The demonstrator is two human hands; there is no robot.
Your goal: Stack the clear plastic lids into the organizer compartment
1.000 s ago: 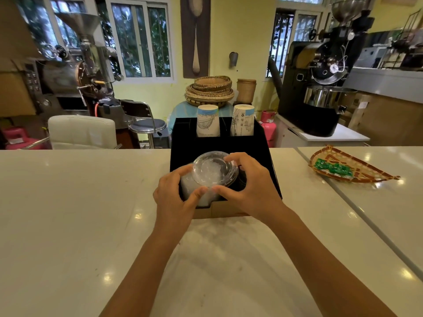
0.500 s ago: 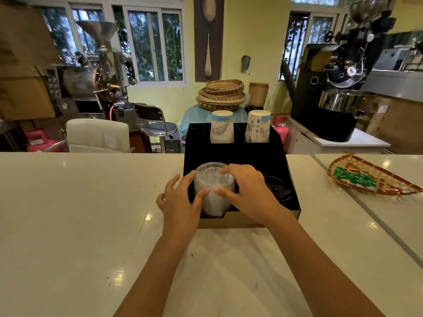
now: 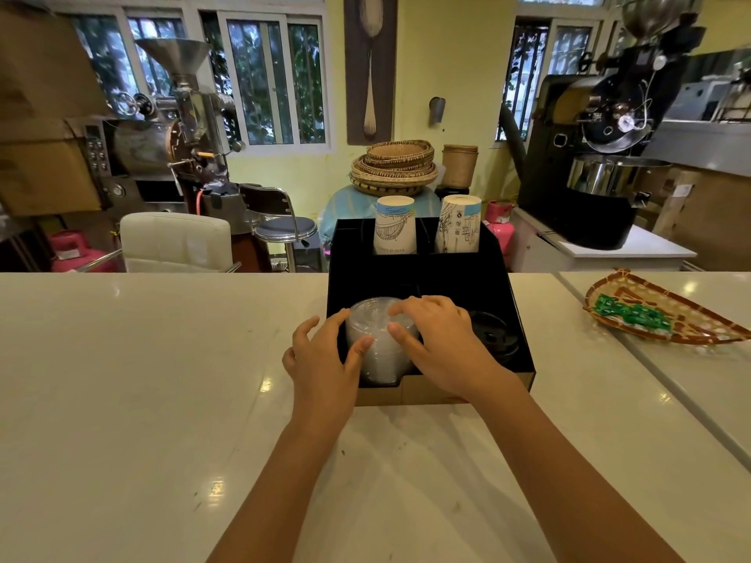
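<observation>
**Lids seated between our two hands**

Our left hand [image 3: 321, 359] cups the near-left side of the stack of clear lids [image 3: 376, 339], thumb against it; our right hand [image 3: 437, 339] lies spread over its top and right side. The stack stands upright in the organizer's [image 3: 516, 331] front-left compartment, directly ahead. One stack; its lids blur together, perhaps a dozen. Two paper cups [image 3: 395, 231] stand behind, dark lids [image 3: 493, 335] beside.

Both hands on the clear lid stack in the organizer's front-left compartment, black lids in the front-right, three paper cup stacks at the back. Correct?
One error: the head view shows two paper cup stacks at the back, not three. The rest holds: left hand and right hand on the clear lid stack, black lids front-right in the organizer.
</observation>
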